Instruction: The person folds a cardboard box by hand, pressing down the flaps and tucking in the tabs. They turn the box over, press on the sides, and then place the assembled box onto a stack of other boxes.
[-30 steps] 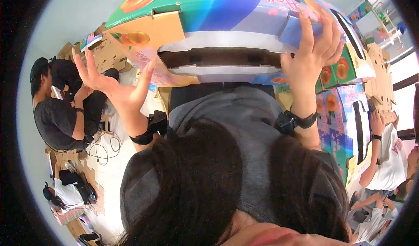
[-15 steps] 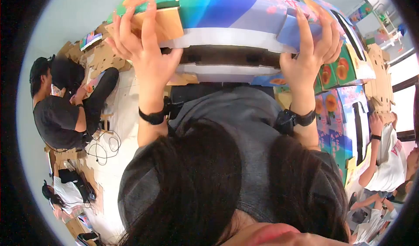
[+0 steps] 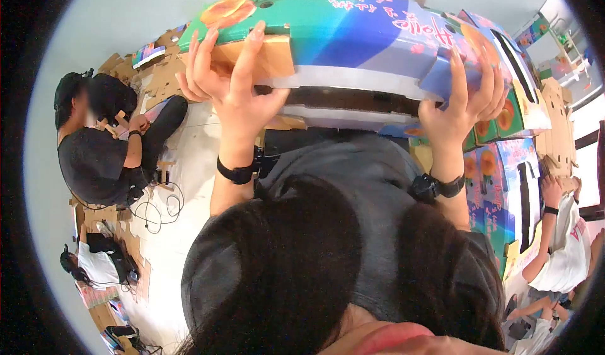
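A printed cardboard box, green, blue and lavender with fruit pictures and pink lettering, is in front of my body at the top of the view. My left hand grips its left corner, with fingers over a tan flap and the thumb at the lower edge. At the right corner, my right hand has its fingers over a lavender flap and its thumb below. Between the hands runs a long dark opening under a white edge. The box's underside is mostly hidden.
More printed boxes are stacked at my right. Flattened cardboard leans beyond them. A seated person in black is at left, near a black cable. Another person sits lower left, and people in white are at right.
The box and both my hands now appear lower and further right, as does the room, so more of the box's printed face shows. My grip looks the same.
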Demonstrator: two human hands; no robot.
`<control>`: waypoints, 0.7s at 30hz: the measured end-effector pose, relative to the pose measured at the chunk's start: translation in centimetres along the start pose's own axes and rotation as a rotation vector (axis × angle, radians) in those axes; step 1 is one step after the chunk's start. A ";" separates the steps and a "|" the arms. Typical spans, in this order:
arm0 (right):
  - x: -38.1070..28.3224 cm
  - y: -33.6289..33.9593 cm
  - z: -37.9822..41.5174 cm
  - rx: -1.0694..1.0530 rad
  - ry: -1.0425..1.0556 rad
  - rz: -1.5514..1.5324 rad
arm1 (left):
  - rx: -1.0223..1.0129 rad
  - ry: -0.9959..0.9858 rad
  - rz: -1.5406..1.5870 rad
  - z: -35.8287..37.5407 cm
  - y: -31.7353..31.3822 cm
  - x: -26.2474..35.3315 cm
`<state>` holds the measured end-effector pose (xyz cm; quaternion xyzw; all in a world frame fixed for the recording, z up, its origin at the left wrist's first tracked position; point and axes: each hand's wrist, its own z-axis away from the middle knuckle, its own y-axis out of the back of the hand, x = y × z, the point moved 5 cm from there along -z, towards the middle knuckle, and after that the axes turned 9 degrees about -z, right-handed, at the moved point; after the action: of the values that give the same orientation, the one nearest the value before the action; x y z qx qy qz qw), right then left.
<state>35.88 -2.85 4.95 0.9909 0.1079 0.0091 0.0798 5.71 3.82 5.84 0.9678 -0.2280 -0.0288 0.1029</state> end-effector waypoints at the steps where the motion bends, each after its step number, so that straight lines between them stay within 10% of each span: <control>1: 0.1 0.2 0.2 -0.019 0.004 0.015 | 0.014 0.001 -0.013 0.0 0.1 0.1; 21: 0.9 3.2 3.8 0.070 0.140 0.061 | -0.326 -0.259 0.010 -5.8 7.1 0.7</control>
<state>37.58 -6.32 1.75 0.9929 0.0833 0.0768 0.0372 3.86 -1.62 12.99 0.9254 -0.2364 -0.1891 0.2279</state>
